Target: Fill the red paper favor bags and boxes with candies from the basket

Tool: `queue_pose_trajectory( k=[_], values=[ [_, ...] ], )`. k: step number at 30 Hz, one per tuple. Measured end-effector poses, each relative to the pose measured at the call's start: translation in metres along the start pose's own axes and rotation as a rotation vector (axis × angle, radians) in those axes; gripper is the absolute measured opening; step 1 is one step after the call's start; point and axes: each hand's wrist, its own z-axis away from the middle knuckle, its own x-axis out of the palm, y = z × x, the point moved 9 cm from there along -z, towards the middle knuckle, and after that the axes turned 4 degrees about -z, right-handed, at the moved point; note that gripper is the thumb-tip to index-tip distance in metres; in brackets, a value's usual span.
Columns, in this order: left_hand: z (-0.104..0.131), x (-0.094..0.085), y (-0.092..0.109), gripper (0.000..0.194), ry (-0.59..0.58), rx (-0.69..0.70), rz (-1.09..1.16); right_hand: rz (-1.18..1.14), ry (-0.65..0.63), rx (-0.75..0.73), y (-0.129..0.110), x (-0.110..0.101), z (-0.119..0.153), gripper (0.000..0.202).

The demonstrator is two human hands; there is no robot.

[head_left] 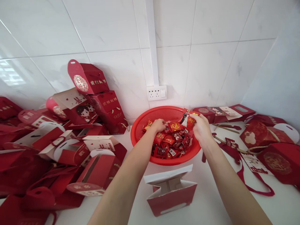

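A red plastic basket (pixel 138 117) with a perforated wall holds a heap of wrapped candies (pixel 170 140), mostly red. Over its left side, my left hand (pixel 159 125) reaches down to the heap with fingers bent together; whatever is between them is hidden. My right hand (pixel 201 125) is closed on colourful candy packets (pixel 187 121) at the basket's right rim. Between my forearms a red paper gift box (pixel 173 198) stands upright, its white-lined top open toward the basket.
Many red gift boxes (pixel 93 172) crowd the left side, some stacked (pixel 109 109) against the tiled wall. More boxes (pixel 276 159), flat cards and a ribbon (pixel 255 184) lie at right on the white table (pixel 206 193). A wall socket (pixel 156 93) sits behind the basket.
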Motion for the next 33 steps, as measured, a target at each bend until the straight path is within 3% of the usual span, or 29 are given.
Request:
queue_pose_trajectory(
  k=[4, 7, 10, 12, 15, 20, 24, 26, 28, 30, 33],
  values=[
    [0.008, -0.009, 0.017, 0.044, 0.075, 0.077, -0.064, -0.034, 0.013, -0.071, -0.004, -0.004, -0.004, 0.016],
    [0.021, -0.006, 0.053, 0.046, 0.110, 0.265, -0.062, -0.064, 0.035, -0.119, -0.006, -0.010, -0.010, 0.020],
    [0.043, 0.021, 0.100, 0.047, -0.072, 0.617, -0.032, -0.067, 0.034, -0.137, -0.006, -0.014, -0.016, 0.024],
    [0.051, 0.037, 0.111, 0.059, -0.192, 0.681, -0.069, -0.062, 0.029, -0.147, -0.005, -0.015, -0.019, 0.025],
    [0.042, 0.039, 0.097, 0.055, -0.196, 0.504, -0.208, -0.055, 0.027, -0.154, -0.004, -0.016, -0.020, 0.025],
    [0.024, 0.005, 0.057, 0.044, -0.028, 0.183, -0.294, -0.067, 0.023, -0.153, -0.004, -0.013, -0.015, 0.023],
    [0.023, -0.023, 0.039, 0.065, 0.134, 0.083, -0.266, -0.069, 0.004, -0.170, -0.006, -0.010, -0.013, 0.023],
    [0.026, -0.027, 0.043, 0.061, 0.158, 0.128, -0.232, -0.063, 0.004, -0.166, -0.005, -0.011, -0.014, 0.024],
    [0.033, -0.016, 0.060, 0.041, 0.052, 0.274, -0.144, -0.057, 0.010, -0.161, -0.005, -0.012, -0.015, 0.025],
    [0.048, 0.008, 0.087, 0.029, -0.170, 0.509, -0.003, -0.055, 0.013, -0.155, -0.004, -0.012, -0.015, 0.025],
    [0.074, 0.039, 0.114, 0.037, -0.405, 0.769, 0.084, -0.065, 0.014, -0.144, -0.004, -0.010, -0.014, 0.023]
  ],
)
